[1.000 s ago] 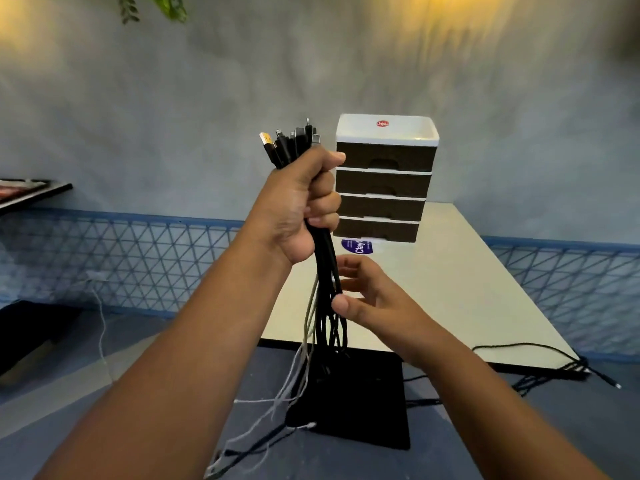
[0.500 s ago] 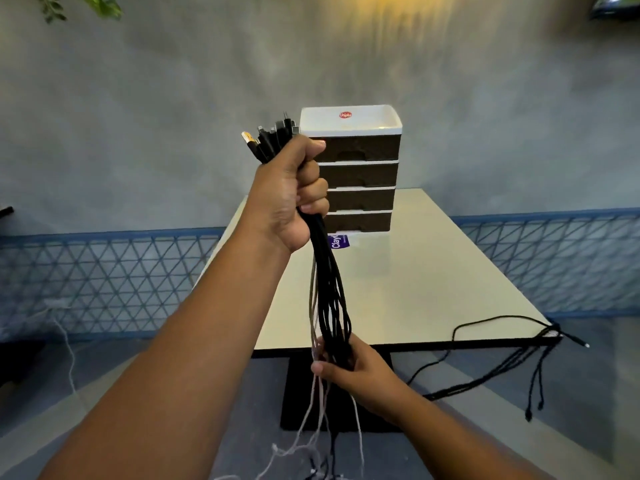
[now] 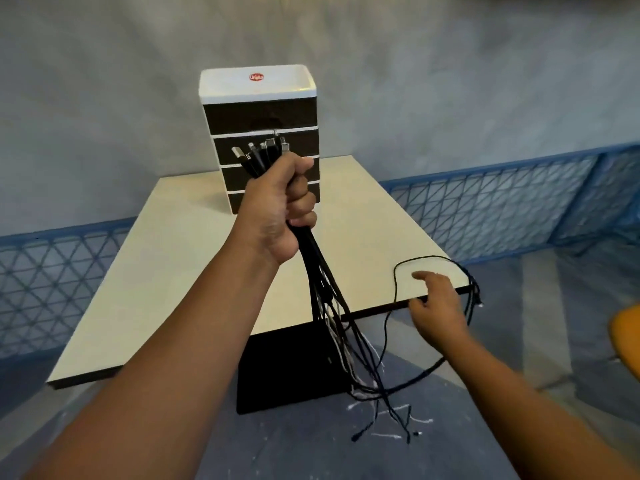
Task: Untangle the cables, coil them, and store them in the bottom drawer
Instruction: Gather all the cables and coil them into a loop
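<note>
A: What has changed in the last second?

B: The bundle of cables is still gripped near the plug ends by the left hand, its fingers curled tight round the black cords. The right hand, which half a second ago was closed round the bundle low down, has been taken off it and moved out toward 4 o'clock, to the near right corner of the tabletop.

A: How is that right hand held now?

B: Its fingers are loosely spread and nothing is pinched. A thin black stray cable is looped over that corner, and the hand is placed just beside the loop; whether it is touched cannot be told.

A: And the rest of the cables?

B: The loose tails are hung below the tabletop edge, toward 6 o'clock, down to the floor, black and white strands still crossed.

A: What does that mean for the task?

B: The straightening stroke appears to have been ended, and the stray cable is probably about to be gathered in. Nothing has been coiled yet. The drawer unit is stood at 12 o'clock, partly hidden behind the left hand, and none of its drawers is seen pulled out.
</note>
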Tool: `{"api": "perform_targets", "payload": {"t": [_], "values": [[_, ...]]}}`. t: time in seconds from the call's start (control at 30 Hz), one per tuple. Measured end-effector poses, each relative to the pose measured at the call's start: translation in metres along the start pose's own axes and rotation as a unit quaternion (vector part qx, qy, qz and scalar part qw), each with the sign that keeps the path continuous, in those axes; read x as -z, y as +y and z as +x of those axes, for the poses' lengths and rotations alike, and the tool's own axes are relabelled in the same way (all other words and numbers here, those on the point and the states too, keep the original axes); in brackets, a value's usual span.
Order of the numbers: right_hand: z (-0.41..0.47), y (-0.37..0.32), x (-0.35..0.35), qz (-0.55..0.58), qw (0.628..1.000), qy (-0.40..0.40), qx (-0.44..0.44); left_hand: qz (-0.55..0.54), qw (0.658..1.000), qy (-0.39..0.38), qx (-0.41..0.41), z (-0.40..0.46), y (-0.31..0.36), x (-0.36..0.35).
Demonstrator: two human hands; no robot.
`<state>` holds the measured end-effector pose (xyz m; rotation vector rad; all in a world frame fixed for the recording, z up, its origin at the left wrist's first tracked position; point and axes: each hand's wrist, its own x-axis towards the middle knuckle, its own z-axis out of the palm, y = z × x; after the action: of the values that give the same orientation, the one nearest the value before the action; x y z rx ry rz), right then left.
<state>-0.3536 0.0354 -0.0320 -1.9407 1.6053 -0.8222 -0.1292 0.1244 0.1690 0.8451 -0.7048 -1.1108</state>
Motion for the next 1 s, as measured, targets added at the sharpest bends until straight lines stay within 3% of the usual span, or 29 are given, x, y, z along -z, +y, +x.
{"api": "perform_targets", "payload": {"t": [0.13,0.23,0.37,0.47,0.67,0.8,0.9,1.0], "values": [[0.036,0.042,0.020,-0.154,0.987,0.048,-0.013,0.002,1.000,0.004,0.014,0.002,-0.014,-0.005],[0.048,0.059,0.023,-0.218,0.976,0.006,-0.019,0.016,1.000,0.007,0.020,0.001,-0.021,-0.006],[0.037,0.037,-0.003,-0.315,0.917,-0.135,0.205,0.032,0.999,0.010,0.017,0.001,-0.025,-0.010],[0.013,0.022,-0.036,-0.305,0.897,-0.178,0.266,0.035,0.999,0.018,0.009,0.001,-0.020,-0.010],[-0.046,0.008,-0.077,-0.186,0.946,-0.100,0.247,0.030,0.999,0.035,-0.022,-0.006,0.004,-0.006],[-0.066,0.013,-0.090,-0.172,0.933,-0.185,0.258,0.035,0.998,0.038,-0.045,-0.014,0.031,-0.001],[-0.053,0.000,-0.084,-0.158,0.934,-0.128,0.294,0.026,0.998,0.036,-0.053,-0.022,0.047,0.008],[-0.026,-0.007,-0.073,-0.218,0.925,-0.071,0.302,0.019,0.997,0.049,-0.056,-0.029,0.057,0.015]]}}
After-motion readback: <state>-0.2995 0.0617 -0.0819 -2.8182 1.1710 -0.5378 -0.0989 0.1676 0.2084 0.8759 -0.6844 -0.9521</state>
